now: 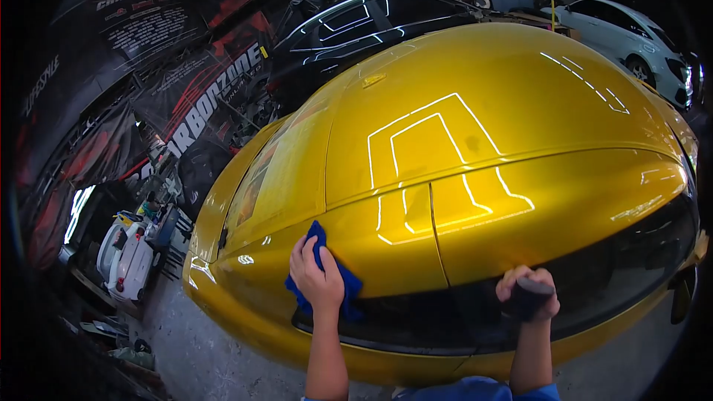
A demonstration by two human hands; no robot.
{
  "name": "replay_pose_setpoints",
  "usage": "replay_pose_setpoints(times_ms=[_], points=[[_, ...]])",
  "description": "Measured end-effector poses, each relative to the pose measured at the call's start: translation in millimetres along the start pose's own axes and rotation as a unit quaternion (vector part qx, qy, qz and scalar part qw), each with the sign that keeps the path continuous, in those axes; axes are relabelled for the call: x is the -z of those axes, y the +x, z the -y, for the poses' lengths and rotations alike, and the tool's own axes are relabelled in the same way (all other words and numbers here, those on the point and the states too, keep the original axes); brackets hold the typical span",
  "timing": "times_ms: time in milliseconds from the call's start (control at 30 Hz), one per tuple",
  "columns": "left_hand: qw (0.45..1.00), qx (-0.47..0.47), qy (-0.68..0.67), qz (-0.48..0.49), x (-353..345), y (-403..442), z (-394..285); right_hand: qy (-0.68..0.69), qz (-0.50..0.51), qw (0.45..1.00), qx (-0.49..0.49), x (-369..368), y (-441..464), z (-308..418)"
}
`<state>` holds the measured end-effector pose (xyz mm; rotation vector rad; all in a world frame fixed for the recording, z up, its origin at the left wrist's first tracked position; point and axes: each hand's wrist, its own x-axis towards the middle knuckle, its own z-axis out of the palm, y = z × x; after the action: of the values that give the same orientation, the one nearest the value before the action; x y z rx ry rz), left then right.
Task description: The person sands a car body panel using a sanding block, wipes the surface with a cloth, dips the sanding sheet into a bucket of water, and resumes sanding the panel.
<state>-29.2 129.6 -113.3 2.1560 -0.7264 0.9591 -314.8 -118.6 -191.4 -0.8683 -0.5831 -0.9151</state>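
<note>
A glossy golden-yellow car (pixel 386 245) fills the middle of the head view. My left hand (pixel 318 273) is closed on a blue cloth (pixel 349 282), which lies against the yellow body panel near the rear end of the dark side window (pixel 431 319). My right hand (pixel 546 289) is in front of that window, just below the roof edge. Its fingers are wrapped round a small dark object with a rounded, flat grey-brown end (pixel 535 287). The lower part of that object blends into the dark glass, so its kind is unclear.
Behind the yellow car stands a black car (pixel 371 22), with a white car (pixel 624 30) at the back right. Dark printed banners (pixel 148 22) hang at the left. A small white toy-like car (pixel 128 260) and clutter stand at the lower left on the concrete floor (pixel 178 334).
</note>
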Motion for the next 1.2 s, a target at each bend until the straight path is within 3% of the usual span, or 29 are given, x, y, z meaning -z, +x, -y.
replay_pose_setpoints(times_ms=[133,267,400,533,667,733,833,867,933,967,1033,1067,1133,1200], points=[[0.997,0.023,-0.07,-0.014,7,-3,7,-0.002,-0.001,0.999,-0.037,-7,3,7],[0.984,0.115,-0.104,-0.087,28,7,9,0.021,0.009,0.999,-0.037,-5,5,5],[0.979,0.117,-0.11,-0.123,71,47,10,0.027,0.013,0.999,-0.038,-1,5,5],[0.98,0.035,-0.114,-0.159,102,106,8,0.026,0.017,0.999,-0.042,-1,4,5],[0.976,-0.09,-0.113,-0.164,84,179,31,0.045,-0.014,0.998,-0.044,0,3,5],[0.979,-0.147,0.013,-0.14,59,200,59,0.057,-0.021,0.997,-0.047,-2,2,3],[0.968,-0.235,-0.047,-0.073,61,158,7,0.039,-0.003,0.999,-0.035,0,3,4],[0.974,-0.193,-0.114,0.021,69,125,-22,0.032,0.005,0.999,-0.026,0,1,2],[0.912,-0.172,-0.25,0.275,91,54,-67,0.043,0.014,0.999,-0.014,-2,-8,0],[0.862,-0.2,-0.297,0.358,100,18,-86,0.051,0.032,0.998,-0.015,-6,-13,-1],[0.789,-0.249,-0.384,0.41,93,-43,-104,0.115,0.073,0.991,-0.009,-21,-25,-6],[0.764,-0.226,-0.409,0.445,85,-72,-107,0.172,0.093,0.981,-0.005,-40,-35,-12],[0.7,-0.09,-0.48,0.521,84,-112,-114,0.224,0.11,0.968,-0.042,-67,-55,-20],[0.661,0.003,-0.485,0.573,80,-140,-108,0.209,0.122,0.965,-0.104,-80,-62,-17]])
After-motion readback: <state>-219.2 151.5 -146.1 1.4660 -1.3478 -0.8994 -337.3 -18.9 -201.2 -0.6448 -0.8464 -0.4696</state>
